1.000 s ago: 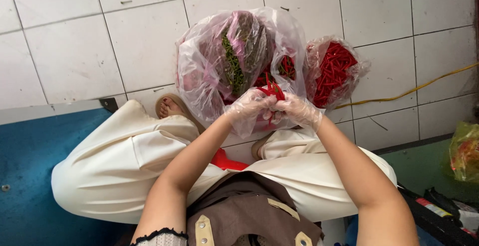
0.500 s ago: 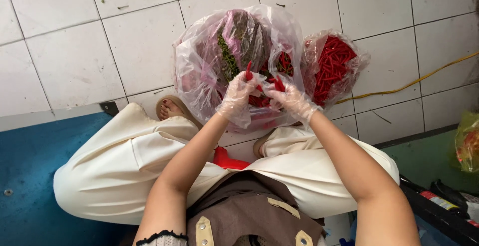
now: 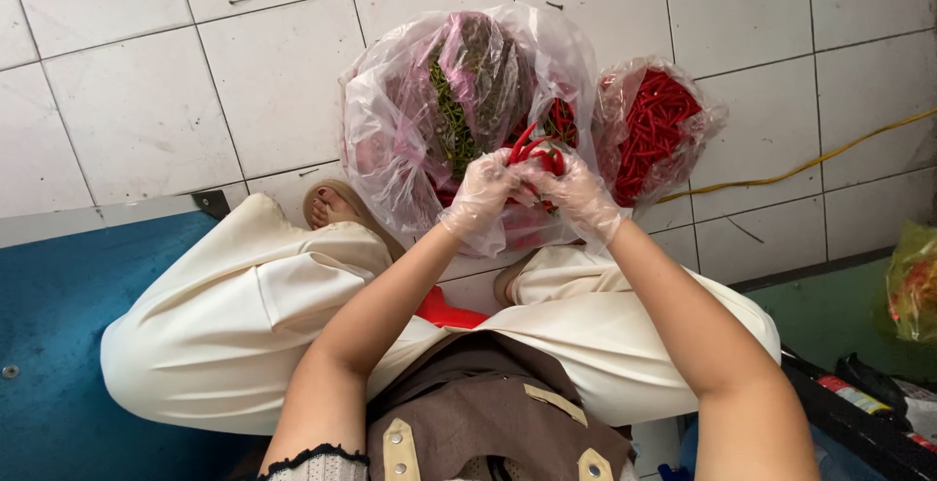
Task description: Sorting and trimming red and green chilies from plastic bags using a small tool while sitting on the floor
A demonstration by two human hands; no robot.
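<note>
Red chillies [image 3: 535,149] between both closed hands [image 3: 532,193]

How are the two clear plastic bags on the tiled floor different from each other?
The large bag is much bigger than the small bag. The large bag holds a mix of green stems and red chillies; the small bag shows only red chillies. The large bag lies right behind the gloved left hand and right hand, the small bag off to their right. Both are clear, crumpled plastic.
</note>
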